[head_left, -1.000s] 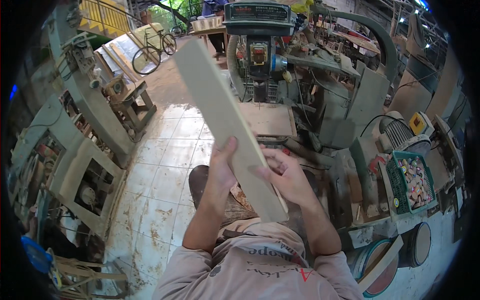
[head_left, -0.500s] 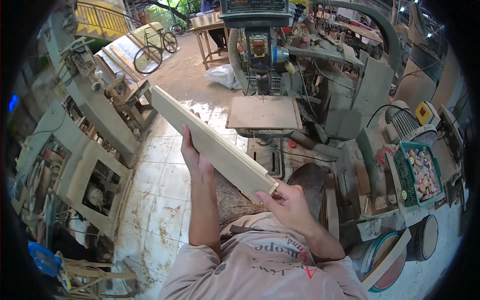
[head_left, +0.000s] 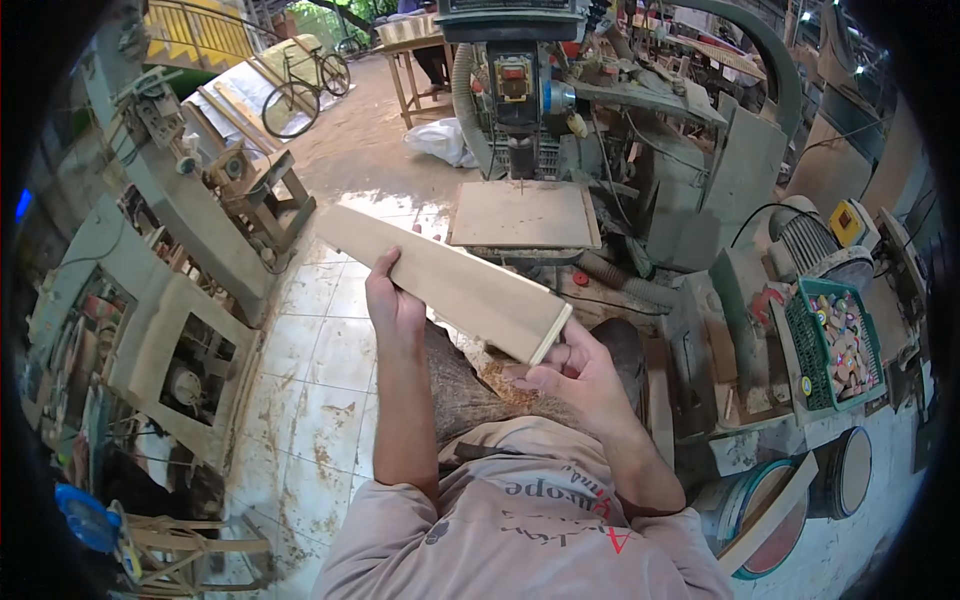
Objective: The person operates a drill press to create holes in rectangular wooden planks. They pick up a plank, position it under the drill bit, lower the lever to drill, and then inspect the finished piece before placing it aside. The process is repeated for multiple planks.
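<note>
Currently I have both hands grasping one pale wooden board, aloft over the lap and slanting from near right to far left. The left hand clasps it with the thumb against the long near edge; the right hand holds the near right end, some fingers hidden behind it. I judge this a handling step, turning or angling the piece, and the next move seems to call for firm support at both places and room from the drill press and its wooden plate, farther off. Well apart, right, sits a green basket of small pieces
</note>
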`<state>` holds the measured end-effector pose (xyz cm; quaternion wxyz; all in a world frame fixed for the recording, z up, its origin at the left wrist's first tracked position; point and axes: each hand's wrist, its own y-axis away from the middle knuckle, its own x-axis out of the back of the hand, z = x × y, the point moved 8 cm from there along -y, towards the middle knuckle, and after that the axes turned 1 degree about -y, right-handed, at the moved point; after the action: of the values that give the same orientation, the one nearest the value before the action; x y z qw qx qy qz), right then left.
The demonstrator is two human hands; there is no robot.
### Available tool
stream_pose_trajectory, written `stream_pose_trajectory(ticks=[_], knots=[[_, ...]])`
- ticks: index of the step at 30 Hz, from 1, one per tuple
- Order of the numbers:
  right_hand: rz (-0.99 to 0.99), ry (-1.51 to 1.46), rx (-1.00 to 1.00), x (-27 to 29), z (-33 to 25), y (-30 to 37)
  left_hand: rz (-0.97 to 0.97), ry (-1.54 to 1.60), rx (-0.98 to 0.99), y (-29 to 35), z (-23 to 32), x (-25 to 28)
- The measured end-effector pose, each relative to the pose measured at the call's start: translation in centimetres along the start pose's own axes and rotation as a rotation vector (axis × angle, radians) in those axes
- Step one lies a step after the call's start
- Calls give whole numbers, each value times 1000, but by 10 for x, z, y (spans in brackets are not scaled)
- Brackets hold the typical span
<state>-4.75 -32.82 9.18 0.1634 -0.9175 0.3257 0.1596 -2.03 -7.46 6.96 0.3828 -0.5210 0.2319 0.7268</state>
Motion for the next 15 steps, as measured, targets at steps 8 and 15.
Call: stream_pose_trajectory(ticks=[8,15], knots=[[242,730,427,19,-20,1,220,-168,-124,1,8,23],[85,1159,599,29,-18,-17,283,-315,-202,-1,9,43]])
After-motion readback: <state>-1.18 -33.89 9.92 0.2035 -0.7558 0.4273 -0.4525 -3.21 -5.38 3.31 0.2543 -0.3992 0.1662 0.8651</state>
